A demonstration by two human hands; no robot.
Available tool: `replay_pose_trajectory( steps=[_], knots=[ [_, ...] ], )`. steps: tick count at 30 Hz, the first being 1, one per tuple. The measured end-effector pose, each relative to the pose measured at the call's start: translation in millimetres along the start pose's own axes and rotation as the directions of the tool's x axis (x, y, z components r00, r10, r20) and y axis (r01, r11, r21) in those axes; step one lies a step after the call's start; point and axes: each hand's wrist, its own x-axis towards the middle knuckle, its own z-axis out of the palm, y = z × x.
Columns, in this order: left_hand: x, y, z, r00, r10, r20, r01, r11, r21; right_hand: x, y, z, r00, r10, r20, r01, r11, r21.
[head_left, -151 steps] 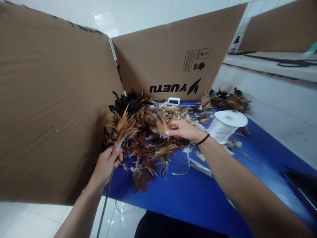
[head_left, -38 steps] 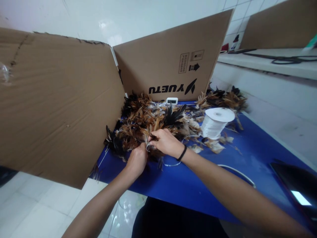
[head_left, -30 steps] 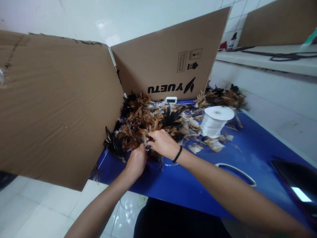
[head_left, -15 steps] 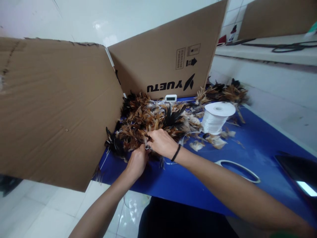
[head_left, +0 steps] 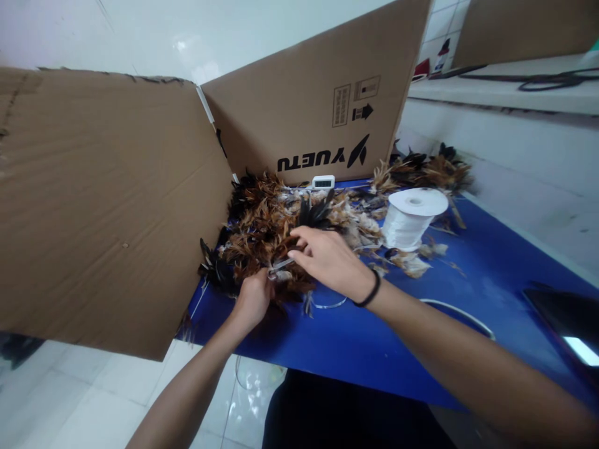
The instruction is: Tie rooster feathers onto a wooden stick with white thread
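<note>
At the front of the brown and black feather pile [head_left: 262, 234], my left hand [head_left: 255, 296] is closed on the gathered end of a feather bunch [head_left: 292, 290]. A strip of white ribbon [head_left: 282, 264] runs from that end to my right hand [head_left: 334, 262], which pinches it between thumb and fingers. My right hand wears a black band at the wrist. Behind the right hand stands a spool of white ribbon [head_left: 409, 224], its ribbon trailing toward the feathers. The fingertips of my left hand are partly hidden.
Cardboard panels [head_left: 116, 212] wall the left and back of the blue table [head_left: 365, 355]. A small white digital display [head_left: 323, 182] sits at the back. More feathers [head_left: 430, 171] lie at back right. A white loop [head_left: 461, 315] and a dark phone-like device [head_left: 561, 324] lie to the right.
My right hand has moved right, away from my left hand, and a strip of ribbon now shows between them. The left hand has shifted slightly left, still gripping the bunch.
</note>
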Motion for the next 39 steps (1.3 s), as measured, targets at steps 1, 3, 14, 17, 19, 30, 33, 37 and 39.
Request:
replay_pose_trajectory(
  steps=[1, 3, 14, 17, 19, 30, 33, 37, 39],
  knots=[
    [1, -1, -3.1, 0.999, -0.035, 0.016, 0.036, 0.998, -0.059, -6, 1, -4, 0.994, -0.035, -0.106, 0.034, 0.999, -0.017],
    [2, -3, -9.3, 0.99, -0.121, 0.07, 0.134, 0.965, -0.226, -20, 4, -8, 0.954, -0.173, -0.246, 0.158, 0.984, -0.08],
    [-4, 5, -26.9, 0.913, -0.187, 0.362, 0.407, 0.478, -0.778, -66, 37, 26, 0.958, -0.264, 0.107, 0.28, 0.942, -0.184],
    [-5, 9, -28.3, 0.905, -0.175, 0.389, 0.425, 0.451, -0.785, -68, 45, 29, 0.947, -0.198, 0.253, 0.257, 0.94, -0.227],
    [-6, 11, -29.8, 0.901, -0.175, 0.398, 0.433, 0.442, -0.786, -72, 50, 28, 0.932, -0.165, 0.322, 0.248, 0.939, -0.237],
    [6, 18, -25.3, 0.881, -0.168, 0.441, 0.467, 0.446, -0.764, -81, 57, 23, 0.895, -0.121, 0.43, 0.251, 0.932, -0.261],
    [10, 19, -22.4, 0.88, -0.16, 0.447, 0.469, 0.442, -0.765, -78, 58, 22, 0.906, -0.13, 0.403, 0.214, 0.962, -0.171],
    [14, 18, -16.8, 0.874, -0.147, 0.462, 0.477, 0.428, -0.767, -68, 58, 6, 0.92, -0.027, 0.392, -0.077, 0.965, 0.249],
    [16, 18, -13.5, 0.871, -0.138, 0.471, 0.482, 0.421, -0.768, -62, 56, -7, 0.917, 0.034, 0.398, -0.202, 0.9, 0.387]
  ],
)
